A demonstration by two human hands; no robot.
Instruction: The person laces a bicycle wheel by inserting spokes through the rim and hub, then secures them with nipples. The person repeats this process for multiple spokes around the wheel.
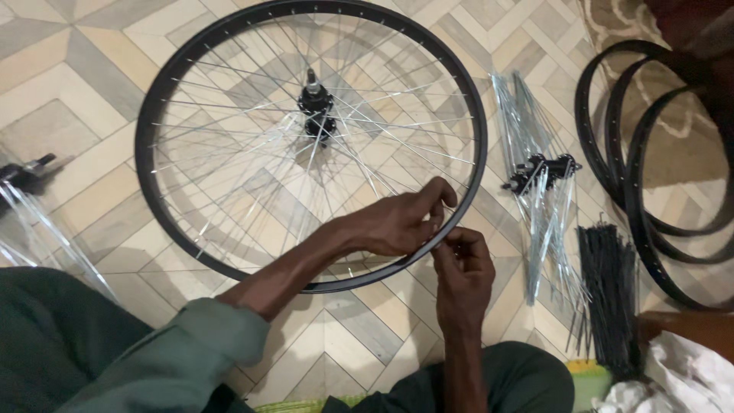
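Head cam: spoked wheel [229, 206] lies flat on the tiled floor [69, 69]. Left hand [397, 223] rests on the near rim, fingers pinched on a spoke. Right hand [463, 264] is just outside the rim, fingertips pinched together there. Loose spokes [535, 153] lie off to the right.

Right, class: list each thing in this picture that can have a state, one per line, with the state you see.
Wheel rim: flat on the floor, laced with spokes.
Hub: at the wheel's centre, axle up.
Left hand: inside the rim, fingers pinched at a spoke.
Right hand: outside the rim, fingertips at its edge.
Spare hub with spokes: loose on the floor.
Black spokes: bundled.
Bare rims: stacked, unlaced.
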